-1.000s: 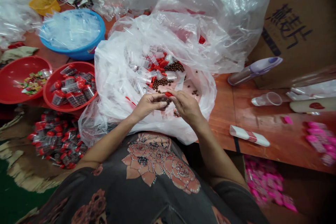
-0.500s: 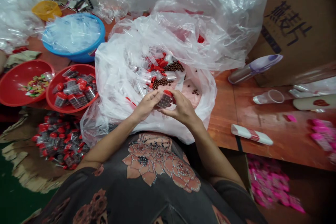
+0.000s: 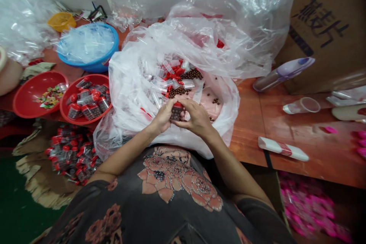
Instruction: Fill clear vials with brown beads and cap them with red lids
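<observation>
Both my hands meet over a large clear plastic bag (image 3: 128, 84). My left hand (image 3: 162, 118) and my right hand (image 3: 194, 116) hold a small clear bottle (image 3: 176, 113) from either side. It is packed with brown beads and has a red cap on top. Inside the bag lie loose clear bottles (image 3: 156, 97), red caps (image 3: 178, 71) and heaps of brown beads (image 3: 178, 92). A few beads are scattered on the pink liner near my right hand.
A red bowl (image 3: 97, 77) of filled bottles, a red bowl (image 3: 25, 99) of colourful scraps and a blue basin (image 3: 98, 66) of clear plastic stand at left. Filled bottles (image 3: 73, 156) lie on cardboard below. Pink-capped items (image 3: 309, 209) lie on the floor at right, beyond the wooden table (image 3: 286, 137).
A second ago my right fingers pinched a red cap above my left hand. Now the capped bottle stands more upright between both hands. The view has shifted slightly.
</observation>
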### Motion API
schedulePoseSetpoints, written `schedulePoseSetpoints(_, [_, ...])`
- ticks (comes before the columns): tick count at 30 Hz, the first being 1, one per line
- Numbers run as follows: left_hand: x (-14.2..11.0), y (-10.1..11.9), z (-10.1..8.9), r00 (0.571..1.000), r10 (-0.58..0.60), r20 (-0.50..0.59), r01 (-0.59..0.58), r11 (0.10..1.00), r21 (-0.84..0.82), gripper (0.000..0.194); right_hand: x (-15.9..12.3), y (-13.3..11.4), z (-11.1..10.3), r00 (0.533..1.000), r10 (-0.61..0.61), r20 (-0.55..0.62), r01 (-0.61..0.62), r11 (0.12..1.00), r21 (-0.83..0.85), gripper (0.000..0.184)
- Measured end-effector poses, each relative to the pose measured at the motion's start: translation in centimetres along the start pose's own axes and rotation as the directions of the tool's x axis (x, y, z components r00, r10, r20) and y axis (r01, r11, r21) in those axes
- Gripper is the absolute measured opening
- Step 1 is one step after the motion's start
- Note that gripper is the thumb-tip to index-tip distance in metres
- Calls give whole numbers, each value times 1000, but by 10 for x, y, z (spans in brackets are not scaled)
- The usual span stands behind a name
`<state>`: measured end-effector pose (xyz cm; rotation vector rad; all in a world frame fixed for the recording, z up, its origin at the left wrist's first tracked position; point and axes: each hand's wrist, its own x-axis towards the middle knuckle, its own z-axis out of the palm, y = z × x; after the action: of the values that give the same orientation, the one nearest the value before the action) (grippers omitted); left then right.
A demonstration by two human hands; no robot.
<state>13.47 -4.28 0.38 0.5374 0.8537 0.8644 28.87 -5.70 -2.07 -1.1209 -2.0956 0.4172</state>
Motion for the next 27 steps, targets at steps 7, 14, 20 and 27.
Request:
schedulePoseSetpoints(7, [-4, 30, 2, 999, -28, 28, 30, 998, -53, 47, 4, -5, 12, 930, 359, -80, -255, 787, 561, 45])
schedulePoseSetpoints(14, [-7, 24, -6, 997, 48, 55, -57, 984, 168, 57, 23, -12, 7, 871, 450, -196, -238, 737, 632, 29])
schedulePoseSetpoints(20, [2, 20, -8, 1000, 0, 9, -2, 989, 147, 65, 31, -12, 0, 994, 104, -46, -89, 965, 247, 40])
schedulePoseSetpoints(27, [3, 20, -11, 997, 18, -71, -12, 996, 84, 49, 29, -10, 5, 992, -79, 100, 92, 987, -130, 79])
